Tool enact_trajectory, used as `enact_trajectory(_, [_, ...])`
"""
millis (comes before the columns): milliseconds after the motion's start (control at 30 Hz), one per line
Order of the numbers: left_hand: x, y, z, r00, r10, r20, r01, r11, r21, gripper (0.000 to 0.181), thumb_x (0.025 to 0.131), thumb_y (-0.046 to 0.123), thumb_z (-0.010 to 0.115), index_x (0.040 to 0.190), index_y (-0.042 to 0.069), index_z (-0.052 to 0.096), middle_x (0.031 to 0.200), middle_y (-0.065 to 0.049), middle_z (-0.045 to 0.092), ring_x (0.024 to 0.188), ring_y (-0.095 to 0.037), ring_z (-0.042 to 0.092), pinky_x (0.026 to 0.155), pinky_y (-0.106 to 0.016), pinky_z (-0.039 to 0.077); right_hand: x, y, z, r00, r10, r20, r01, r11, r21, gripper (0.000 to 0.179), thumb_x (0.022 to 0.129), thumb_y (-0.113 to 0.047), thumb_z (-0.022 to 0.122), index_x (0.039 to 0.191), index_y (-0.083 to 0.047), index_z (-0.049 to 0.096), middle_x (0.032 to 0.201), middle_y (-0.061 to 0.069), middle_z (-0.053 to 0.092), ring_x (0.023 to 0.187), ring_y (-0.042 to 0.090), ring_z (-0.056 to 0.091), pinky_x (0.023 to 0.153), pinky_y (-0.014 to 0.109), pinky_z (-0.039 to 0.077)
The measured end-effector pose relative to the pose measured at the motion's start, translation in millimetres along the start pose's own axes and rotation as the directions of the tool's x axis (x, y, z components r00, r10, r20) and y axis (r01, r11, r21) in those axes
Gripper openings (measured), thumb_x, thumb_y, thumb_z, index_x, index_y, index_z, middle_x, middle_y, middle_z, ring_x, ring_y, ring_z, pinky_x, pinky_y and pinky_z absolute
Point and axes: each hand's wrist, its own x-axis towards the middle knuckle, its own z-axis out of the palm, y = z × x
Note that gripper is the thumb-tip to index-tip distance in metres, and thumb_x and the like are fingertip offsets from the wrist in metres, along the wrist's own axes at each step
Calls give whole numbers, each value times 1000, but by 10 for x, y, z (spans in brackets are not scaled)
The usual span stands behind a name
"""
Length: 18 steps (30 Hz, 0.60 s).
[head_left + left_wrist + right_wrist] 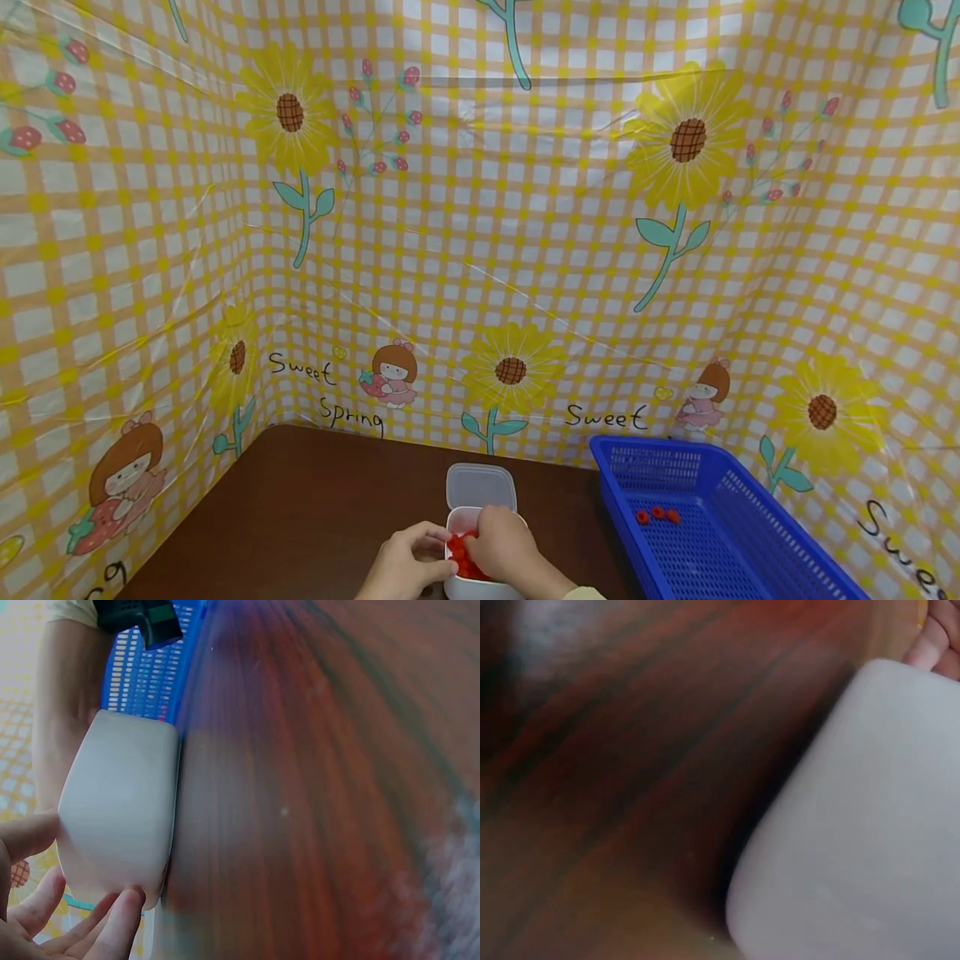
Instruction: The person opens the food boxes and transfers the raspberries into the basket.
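A white plastic container (480, 590) stands on the table, with many small red pieces (459, 552) inside. At its left side, my left hand (408, 560) holds it by the wall, thumb and fingertips at the rim. The left wrist view shows those fingers (124, 915) curved against the white wall. My right hand (504, 542) reaches down into the container from the right. Its fingertips are hidden among the red pieces, so I cannot tell whether they pinch any. The container's wall (855, 825) fills much of the right wrist view.
Just behind the container lies a translucent lid (481, 487). To the right, a blue slotted basket (720, 533) has a few red pieces (658, 514) near its left side. Dark brown wooden table (300, 508) extends to the left. A checked, flower-printed cloth (480, 250) hangs around the back and sides.
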Motion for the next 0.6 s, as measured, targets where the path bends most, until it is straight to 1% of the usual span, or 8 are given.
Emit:
enact_trajectory(67, [-7,2,1,1000,3,1,-3,1000,2,29,83,15,81,109,7,70,99,-13,74,80,-20,71,74,-36,57,-14,-10,7,999,-17,-38,15,999,-34,26,80,-25,75,62,-11,62,55,-3,53,52,14,47,51,32,37])
enact_trajectory(200, [-28,4,20,1000,9,-3,-9,1000,-2,30,82,15,82,109,7,70,99,-13,74,82,-22,73,75,-38,59,-42,-16,18,998,-25,-64,21,998,-66,29,79,-28,75,58,-13,61,54,-3,53,52,15,48,52,34,38])
enact_trajectory(300, [-47,6,40,1000,10,-10,-10,1000,2,31,81,16,83,108,8,70,99,-11,74,83,-23,74,76,-39,59,-67,3,36,997,-50,-65,47,998,-53,35,78,-27,74,52,-17,53,50,-7,45,49,12,42,48,31,35])
enact_trajectory(400, [-61,7,57,1000,16,-13,-16,1000,10,30,81,17,83,107,9,70,99,-10,74,84,-23,75,75,-37,58,-87,30,46,996,-72,-50,73,997,9,42,79,-25,72,48,-21,43,46,-12,34,46,8,35,45,26,28])
enact_trajectory(467, [-68,4,69,1000,25,-14,-24,1000,17,31,81,17,83,108,9,70,99,-11,75,84,-23,75,74,-36,57,-95,46,47,997,-68,-36,71,995,68,44,80,-24,70,48,-22,40,46,-13,30,44,7,32,43,24,26])
enact_trajectory(533, [-73,-2,79,999,32,-16,-31,999,22,31,81,17,83,108,8,70,100,-12,75,83,-22,75,74,-35,57,-102,58,45,998,-58,-28,61,990,131,42,81,-23,68,48,-22,42,46,-14,31,43,6,32,42,23,26])
enact_trajectory(600, [-79,-10,90,999,34,-18,-33,999,27,32,81,17,82,109,7,69,100,-13,75,83,-22,74,74,-35,57,-106,67,46,999,-41,-28,46,982,184,37,82,-22,66,49,-20,48,47,-13,33,43,7,34,42,24,27])
